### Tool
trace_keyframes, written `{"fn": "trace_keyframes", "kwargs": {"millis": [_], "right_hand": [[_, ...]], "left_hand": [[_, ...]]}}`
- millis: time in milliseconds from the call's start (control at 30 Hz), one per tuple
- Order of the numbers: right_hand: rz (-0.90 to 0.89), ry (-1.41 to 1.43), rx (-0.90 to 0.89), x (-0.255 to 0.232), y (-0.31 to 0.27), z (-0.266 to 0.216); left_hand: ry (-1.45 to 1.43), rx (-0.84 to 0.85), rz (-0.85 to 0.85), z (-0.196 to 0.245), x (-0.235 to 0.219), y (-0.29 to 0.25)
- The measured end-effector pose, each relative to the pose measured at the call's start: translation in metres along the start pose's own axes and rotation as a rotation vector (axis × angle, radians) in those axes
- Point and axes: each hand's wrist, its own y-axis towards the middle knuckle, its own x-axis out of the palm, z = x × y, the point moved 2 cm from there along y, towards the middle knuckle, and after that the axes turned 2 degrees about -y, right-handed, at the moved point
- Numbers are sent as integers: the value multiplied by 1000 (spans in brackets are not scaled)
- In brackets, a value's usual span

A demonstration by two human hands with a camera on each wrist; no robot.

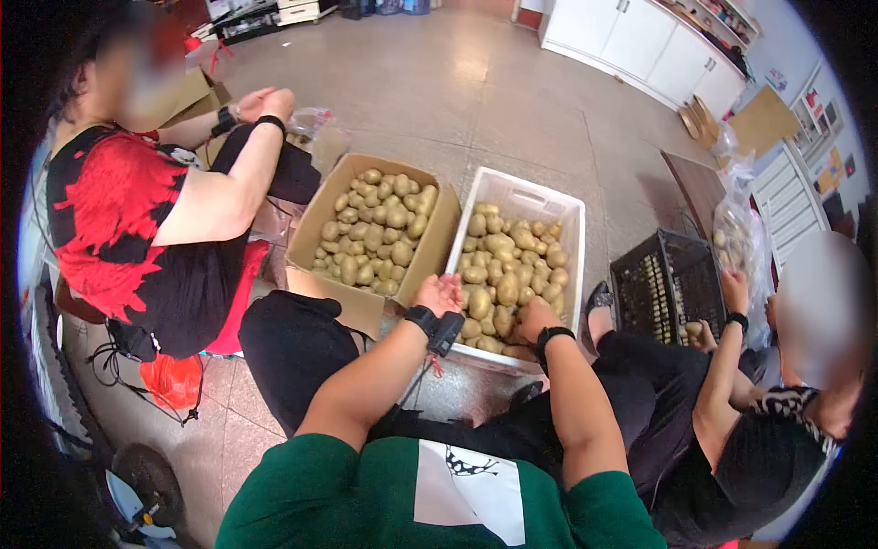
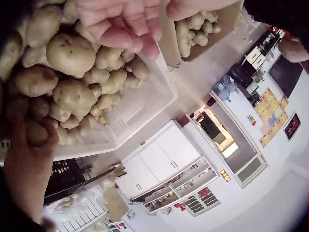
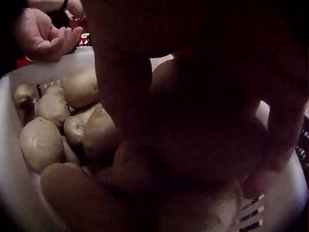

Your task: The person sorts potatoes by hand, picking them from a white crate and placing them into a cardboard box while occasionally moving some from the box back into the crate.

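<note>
A white plastic crate [image 1: 574,274] full of potatoes [image 1: 508,242] stands before me. My right hand [image 1: 533,320] reaches into its near right corner. In the left wrist view, the fingers of that hand curl round a potato [image 2: 36,133]; the right wrist view shows the hand dark and close up, hiding much of what lies beneath. Palm up with its fingers loosely bent, my left hand [image 1: 440,295] hovers by the crate's near left corner with nothing in it. A cardboard box [image 1: 430,261], also filled with potatoes, sits just left of the crate.
A person in red and black [image 1: 110,210] sits at the left, hands raised. At the right, another person's hand [image 1: 734,291] is at a black crate [image 1: 640,274] with potatoes in it. Plastic bags [image 1: 736,220] stand behind that. White cabinets [image 1: 631,37] line the far wall.
</note>
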Motion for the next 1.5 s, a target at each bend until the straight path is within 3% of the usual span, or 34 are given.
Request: {"fn": "trace_keyframes", "kwargs": {"millis": [133, 200, 567, 733, 933, 1067, 1100, 1133, 1200, 1267, 1300, 1400, 1500], "right_hand": [[14, -40, -3, -20, -14, -21], [-140, -23, 65, -34, -22, -33], [93, 392, -99, -61, -23, -70], [81, 313, -47, -69, -30, -86], [165, 451, -235, -65, -30, -87], [149, 397, -248, -57, -26, -82], [79, 535, -237, -53, -23, -79], [10, 673, -225, -51, -20, -79], [-78, 764, -182, -58, -25, -85], [126, 592, -347, -44, -11, -71], [141, 644, -366, -39, -4, -71], [99, 648, -221, -53, -15, -76], [96, 614, -176, -60, -19, -79]], "left_hand": [[-9, 6, 20, -4, 1, -2], [2, -2, -12, -6, -3, 4], [107, -160, -16, -22, 5, -1], [212, -191, -39, -37, 11, -9], [410, -265, -102, -51, 23, -35], [267, -341, -243, -52, 38, -50], [264, -377, -300, -50, 38, -47], [252, -409, -242, -48, 36, -44], [253, -327, -336, -48, 29, -26], [223, -393, -394, -37, 30, -29], [202, -336, -262, -36, 40, -40], [175, -308, -256, -22, 47, -40], [179, -167, -224, -7, 42, -30]]}}
